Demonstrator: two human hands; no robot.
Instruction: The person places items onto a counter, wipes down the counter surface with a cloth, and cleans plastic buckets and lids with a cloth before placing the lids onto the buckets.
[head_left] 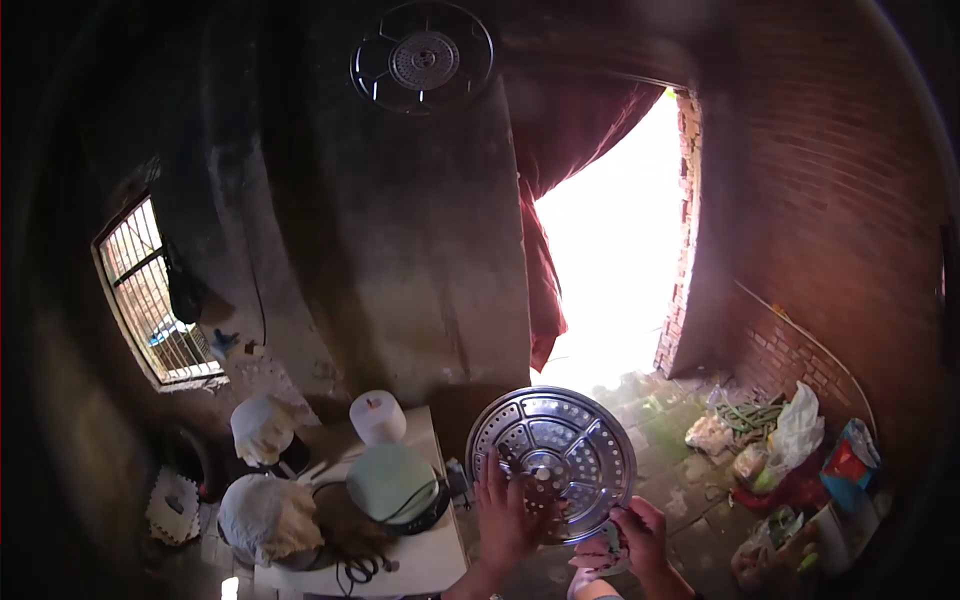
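Observation:
A round metal steamer rack (585, 440), shiny and full of holes, is held tilted in front of me. My right hand (640, 535) grips its lower right rim, thumb on the near face. On the lower left side, my left hand (505, 515) lies against the rack with its fingers stretched upward. Part of the rack's lower edge is hidden behind this hand. Just left of my left hand is a light table (430, 560) bearing a round pale-topped appliance (392, 480) with a dark cord.
Two cloth-covered rounded objects (268, 520) and a white cylinder (378, 416) stand at the table. Bags (798, 425) and green vegetables (750, 416) lie on the floor at right. A bright doorway (615, 240) with a dark red curtain (540, 290) opens ahead; a barred window (150, 300) is left.

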